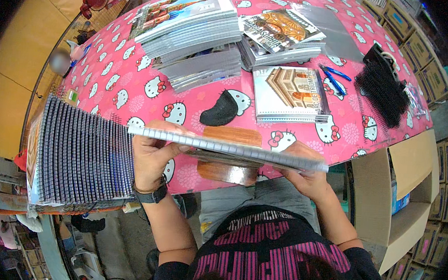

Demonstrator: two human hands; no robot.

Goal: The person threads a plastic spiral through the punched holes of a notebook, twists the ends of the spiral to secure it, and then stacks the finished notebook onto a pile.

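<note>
Between my two hands a spiral-bound notebook (pixel 233 150) is held edge-on, its bound edge facing up. My left hand (pixel 151 158) is closed on its left end, thumb on the near side. At the other end my right hand (pixel 305 179) grips the notebook, most of its fingers hidden. Partly covered by the notebook, a brown wooden block (pixel 229 173) rests at the table's front edge. Just beyond lies a black cloth pad (pixel 220 109). Close to my left hand stands a large pile of bound notebooks (pixel 86 155), dark coils showing.
Across the pink patterned table (pixel 153 105) are tall stacks of printed booklets (pixel 195 37), a smaller booklet pile (pixel 290 95), blue-handled cutters (pixel 337 78), clear sheets (pixel 330 30) and black plastic coils (pixel 383 89). An open cardboard box (pixel 373 188) stands at the right.
</note>
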